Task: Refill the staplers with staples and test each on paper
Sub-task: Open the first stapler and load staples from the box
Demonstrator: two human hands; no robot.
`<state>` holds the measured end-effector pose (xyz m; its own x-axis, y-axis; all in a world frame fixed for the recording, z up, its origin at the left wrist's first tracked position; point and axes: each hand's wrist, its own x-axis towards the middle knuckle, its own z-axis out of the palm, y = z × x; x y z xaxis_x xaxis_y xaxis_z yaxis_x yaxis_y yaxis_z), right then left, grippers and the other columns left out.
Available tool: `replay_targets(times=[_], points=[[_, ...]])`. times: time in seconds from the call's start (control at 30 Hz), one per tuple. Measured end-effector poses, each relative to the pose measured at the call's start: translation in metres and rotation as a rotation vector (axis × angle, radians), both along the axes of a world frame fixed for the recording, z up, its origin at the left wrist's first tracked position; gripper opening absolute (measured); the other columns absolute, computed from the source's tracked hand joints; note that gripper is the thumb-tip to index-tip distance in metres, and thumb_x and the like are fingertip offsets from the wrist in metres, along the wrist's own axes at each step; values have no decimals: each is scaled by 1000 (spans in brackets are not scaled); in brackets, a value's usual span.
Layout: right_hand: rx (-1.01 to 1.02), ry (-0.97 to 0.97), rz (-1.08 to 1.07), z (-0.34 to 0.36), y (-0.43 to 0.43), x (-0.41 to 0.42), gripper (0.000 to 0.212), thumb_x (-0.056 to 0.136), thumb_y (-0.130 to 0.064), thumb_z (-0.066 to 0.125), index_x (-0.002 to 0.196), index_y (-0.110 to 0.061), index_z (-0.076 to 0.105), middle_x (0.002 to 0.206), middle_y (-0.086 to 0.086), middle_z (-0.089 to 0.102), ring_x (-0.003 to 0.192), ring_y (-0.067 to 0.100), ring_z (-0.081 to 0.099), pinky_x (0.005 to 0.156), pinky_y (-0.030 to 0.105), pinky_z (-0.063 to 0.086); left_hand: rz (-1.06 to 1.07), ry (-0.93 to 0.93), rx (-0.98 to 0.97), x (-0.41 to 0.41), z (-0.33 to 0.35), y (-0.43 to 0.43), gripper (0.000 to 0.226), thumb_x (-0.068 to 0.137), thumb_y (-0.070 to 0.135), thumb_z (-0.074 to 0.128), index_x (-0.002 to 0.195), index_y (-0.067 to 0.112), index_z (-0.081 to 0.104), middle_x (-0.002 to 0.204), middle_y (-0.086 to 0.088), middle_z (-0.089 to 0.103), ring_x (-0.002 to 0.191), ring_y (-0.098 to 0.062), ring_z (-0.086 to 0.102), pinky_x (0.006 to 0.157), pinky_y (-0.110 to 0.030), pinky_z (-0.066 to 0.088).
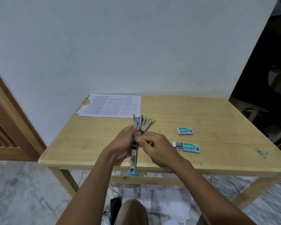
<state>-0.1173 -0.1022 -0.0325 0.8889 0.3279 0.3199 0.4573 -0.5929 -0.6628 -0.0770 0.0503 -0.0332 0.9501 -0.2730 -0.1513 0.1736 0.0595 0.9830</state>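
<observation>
Blue stapler (134, 144) opened flat above the table (217, 120).
Left hand (123, 143) grips it; right hand (156, 146) pinches, perhaps staples, at its channel.

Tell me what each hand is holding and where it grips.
The left hand grips the opened blue stapler around its middle. The right hand pinches at the stapler's channel; whether it holds staples cannot be told.
</observation>
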Motion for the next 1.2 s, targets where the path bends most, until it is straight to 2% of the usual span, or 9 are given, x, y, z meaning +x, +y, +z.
replay_targets(times=[0.17, 0.37, 0.47, 0.6, 0.73, 0.83, 0.93, 1.07, 1.2], points=[[1, -104, 8, -4, 1, 0, 18, 93, -27, 66, 106, -20, 77, 98, -7, 73, 84, -3, 58, 76, 15, 47, 43, 26, -8, -2, -1, -3, 30, 106, 21, 36, 94, 4, 58, 80, -8, 57, 68, -15, 55, 65, -29, 50], [-4, -195, -36, -5, 6, 0, 11, 90, -22, 68, 99, -15, 71, 88, -4, 69, 77, 4, 59, 69, 14, 47, 125, 78, -126, -7, -1, -5, 31, 105, 21, 42, 113, -3, 59, 90, -17, 64, 81, -26, 62, 74, -37, 55], [58, -212, -69, -6, 6, -3, 13, 92, -18, 66, 103, -13, 70, 91, 0, 71, 80, 4, 61, 71, 10, 47, 166, 32, -123, -10, 1, -5, 28, 104, 26, 46, 107, 4, 62, 86, -15, 67, 79, -27, 65, 68, -36, 56], [81, -286, -79, -4, 5, -7, 13, 92, -17, 66, 103, -12, 70, 91, 0, 71, 81, 6, 64, 75, 22, 52, 171, -192, 177, -15, 6, -3, 32, 104, 41, 41, 99, 19, 64, 80, -3, 67, 72, -15, 62, 66, -31, 51], [47, -316, -121, 2, 6, -11, 11, 91, -24, 66, 98, -17, 69, 89, -6, 70, 80, 10, 63, 73, 28, 51, 149, -194, 68, -25, 13, -8, 36, 105, 41, 38, 103, 10, 56, 72, -14, 48, 49, -15, 39, 45, -26, 35], [-31, -321, -134, 5, 6, -16, 11, 90, -27, 67, 98, -20, 70, 89, -7, 71, 79, 10, 62, 71, 27, 48, 163, -164, 40, -31, 14, -11, 33, 106, 38, 37, 99, 12, 56, 68, -12, 46, 49, -15, 36, 46, -26, 35], [-26, -215, -122, 11, 3, -15, 13, 93, -29, 64, 102, -22, 70, 91, -7, 70, 82, 10, 61, 70, 26, 47, 125, -110, 23, -36, 16, -11, 33, 107, 34, 34, 88, 14, 52, 65, -7, 44, 49, -15, 33, 47, -27, 37], [-10, -197, -92, 20, -3, -15, 12, 93, -28, 64, 102, -22, 69, 90, -10, 65, 80, 6, 57, 67, 19, 41, 91, -48, -29, -39, 22, -12, 30, 105, 25, 35, 101, 7, 59, 65, -6, 44, 51, -15, 35, 48, -26, 39], [-81, -293, -48, 22, -5, -18, 11, 91, -27, 63, 97, -19, 67, 84, -17, 54, 78, 4, 51, 69, 24, 40, 79, -67, -57, -42, 28, -12, 30, 106, 23, 37, 104, 2, 59, 59, -2, 51, 48, -12, 35, 47, -25, 37]])
